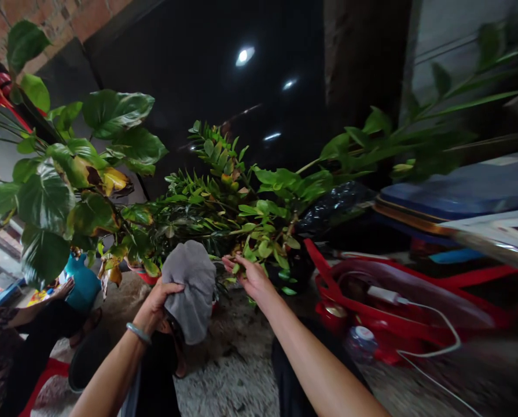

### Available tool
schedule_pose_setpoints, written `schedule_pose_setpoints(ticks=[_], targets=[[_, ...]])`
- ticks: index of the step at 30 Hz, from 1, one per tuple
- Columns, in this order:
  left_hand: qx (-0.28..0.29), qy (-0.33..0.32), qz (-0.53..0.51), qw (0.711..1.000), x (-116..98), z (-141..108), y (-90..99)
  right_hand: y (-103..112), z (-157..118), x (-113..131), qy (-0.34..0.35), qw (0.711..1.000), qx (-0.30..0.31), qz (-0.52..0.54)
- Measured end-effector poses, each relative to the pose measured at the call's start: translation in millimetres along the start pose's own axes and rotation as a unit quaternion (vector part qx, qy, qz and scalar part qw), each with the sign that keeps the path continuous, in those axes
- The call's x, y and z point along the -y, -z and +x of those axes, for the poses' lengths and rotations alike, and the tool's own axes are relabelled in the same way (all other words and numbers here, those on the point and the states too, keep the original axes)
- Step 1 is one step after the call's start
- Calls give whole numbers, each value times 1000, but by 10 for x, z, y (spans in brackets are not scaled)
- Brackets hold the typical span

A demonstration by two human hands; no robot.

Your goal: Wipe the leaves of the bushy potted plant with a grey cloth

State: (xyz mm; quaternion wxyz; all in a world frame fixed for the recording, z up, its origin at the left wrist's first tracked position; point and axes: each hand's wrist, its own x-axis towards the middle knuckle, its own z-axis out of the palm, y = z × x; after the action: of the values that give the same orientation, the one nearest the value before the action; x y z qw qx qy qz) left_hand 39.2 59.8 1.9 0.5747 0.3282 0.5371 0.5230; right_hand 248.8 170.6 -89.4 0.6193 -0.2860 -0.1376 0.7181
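Note:
My left hand is closed on a grey cloth, which hangs bunched in front of me with its folds spread out. My right hand reaches in at the lower leaves of a green potted plant. Its palm is turned up and its fingers are loosely apart among small leaves; whether they touch a leaf is hard to make out. The plant's dark pot is partly hidden by foliage.
Large-leaved foliage, partly yellowed, rises at left. A person sits there beside a teal object. At right stand a red plastic frame with a white charger and cable, and a bottle. A glossy black panel stands behind.

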Motion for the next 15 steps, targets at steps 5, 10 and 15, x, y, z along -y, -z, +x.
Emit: schedule_pose_setpoints(ticks=[5, 10, 15], targets=[[-43, -161, -89, 982, -778, 78, -82, 21, -30, -16, -4, 1000, 2, -9], [-69, -135, -120, 981, -641, 431, -238, 41, -52, -40, -10, 1000, -6, -11], [20, 4, 7, 1000, -35, 196, -126, 98, -53, 2, -64, 994, -54, -71]])
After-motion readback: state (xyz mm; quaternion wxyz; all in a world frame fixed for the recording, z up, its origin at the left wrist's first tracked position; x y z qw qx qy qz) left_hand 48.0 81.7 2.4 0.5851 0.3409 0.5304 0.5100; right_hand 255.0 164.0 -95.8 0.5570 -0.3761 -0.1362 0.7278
